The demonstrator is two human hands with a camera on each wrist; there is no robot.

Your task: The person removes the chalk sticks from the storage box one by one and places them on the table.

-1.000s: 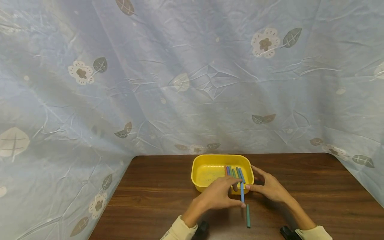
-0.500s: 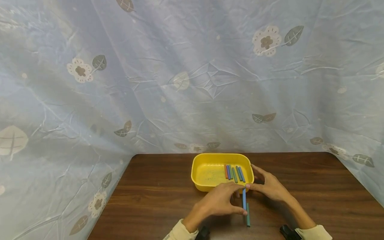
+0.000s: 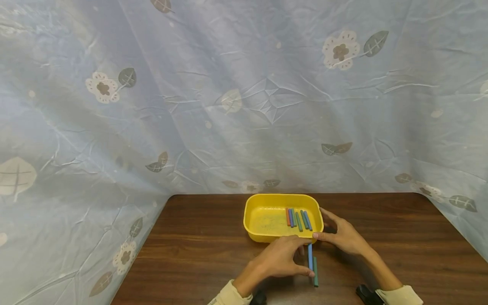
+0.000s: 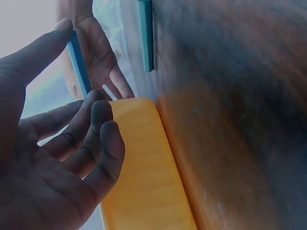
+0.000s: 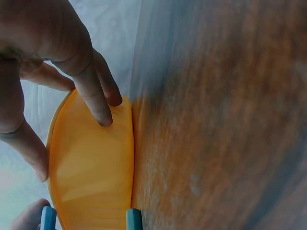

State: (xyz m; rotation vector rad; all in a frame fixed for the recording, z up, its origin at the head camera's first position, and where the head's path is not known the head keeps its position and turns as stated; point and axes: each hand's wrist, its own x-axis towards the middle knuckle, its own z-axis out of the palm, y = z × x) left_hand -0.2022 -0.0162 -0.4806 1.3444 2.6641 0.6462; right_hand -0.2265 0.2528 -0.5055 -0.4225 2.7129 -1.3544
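Observation:
My left hand [image 3: 280, 258] pinches a slim blue stick [image 3: 310, 256], faceted like a crayon, lengthwise between thumb and index finger. In the left wrist view the blue stick [image 4: 79, 64] spans the gap from thumb tip to fingertip, with the other fingers half curled. A dark green stick [image 3: 315, 272] lies on the table just right of it, in front of the yellow tray [image 3: 259, 237]. My right hand [image 3: 345, 238] holds the tray's right end. In the right wrist view its fingertips [image 5: 104, 117] rest on the tray's outer wall, and the thumb is at the rim.
Several coloured sticks [image 3: 300, 221] lie side by side in the right half of the tray, red, purple, green and blue. Smudges mark the tray floor. The brown wooden table [image 3: 198, 262] ends at a flower-printed curtain [image 3: 213, 140] behind.
My left hand has drawn the blue stick from over the tray's front edge towards me and slightly right, beside the green stick. My right hand stays on the tray.

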